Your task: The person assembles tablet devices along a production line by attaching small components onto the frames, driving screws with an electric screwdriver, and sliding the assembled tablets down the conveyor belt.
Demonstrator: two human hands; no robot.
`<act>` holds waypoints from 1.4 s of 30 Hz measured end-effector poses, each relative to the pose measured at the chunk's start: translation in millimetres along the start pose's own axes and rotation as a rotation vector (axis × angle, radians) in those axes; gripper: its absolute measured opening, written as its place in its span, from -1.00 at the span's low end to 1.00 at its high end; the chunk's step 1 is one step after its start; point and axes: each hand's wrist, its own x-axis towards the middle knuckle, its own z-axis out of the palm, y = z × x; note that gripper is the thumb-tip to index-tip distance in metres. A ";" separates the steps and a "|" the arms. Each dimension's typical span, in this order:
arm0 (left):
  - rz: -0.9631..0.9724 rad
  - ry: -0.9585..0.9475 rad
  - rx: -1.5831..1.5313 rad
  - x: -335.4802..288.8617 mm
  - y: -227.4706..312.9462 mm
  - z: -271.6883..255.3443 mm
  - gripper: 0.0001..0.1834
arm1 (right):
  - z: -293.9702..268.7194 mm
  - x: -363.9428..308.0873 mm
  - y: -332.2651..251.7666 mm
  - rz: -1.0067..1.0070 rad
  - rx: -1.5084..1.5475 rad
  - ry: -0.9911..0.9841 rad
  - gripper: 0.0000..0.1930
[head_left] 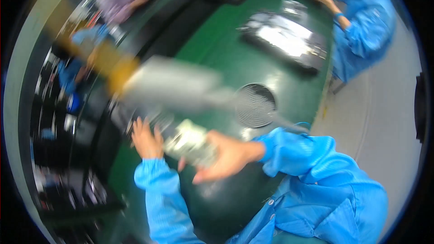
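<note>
The right hand (228, 156) holds a pale block (191, 139), likely to steady it; I cannot tell the grip of the left hand (148, 141).

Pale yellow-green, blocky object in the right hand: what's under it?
Glossy dark-green tabletop shows beside the pale yellow-green, blocky object and bare right hand. What lies directly beneath them is covered.

Motion blur softens the view, heavily smearing the pale grey shape (176, 83) and the pale greenish piece (192, 141) in the right hand (229, 153). White glare bleaches the silvery pack (285, 37); dimmer reflections streak the green bench (210, 40). Fisheye distortion curves edges toward black corners.
</note>
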 end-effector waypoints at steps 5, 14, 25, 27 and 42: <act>0.280 -0.014 -0.151 31.7 147.0 -23.9 -0.59 | 21.3 -7.6 -12.9 0.193 0.343 -0.489 -0.67; 1.040 -0.245 -0.131 59.2 378.1 36.1 -0.26 | -18.0 -28.2 -44.0 0.069 0.433 -0.801 -0.67; 1.195 -0.077 -0.306 119.8 389.9 39.9 -0.37 | -44.6 -23.4 -31.0 0.037 0.530 -0.891 -0.73; 1.075 0.108 -0.293 145.0 380.2 23.4 -0.41 | -45.0 -23.4 -34.2 0.005 0.520 -0.834 -0.74; 0.096 -0.015 -0.514 -58.1 131.6 -80.1 -0.67 | -78.6 -50.3 -77.5 -0.025 0.414 -0.251 -0.69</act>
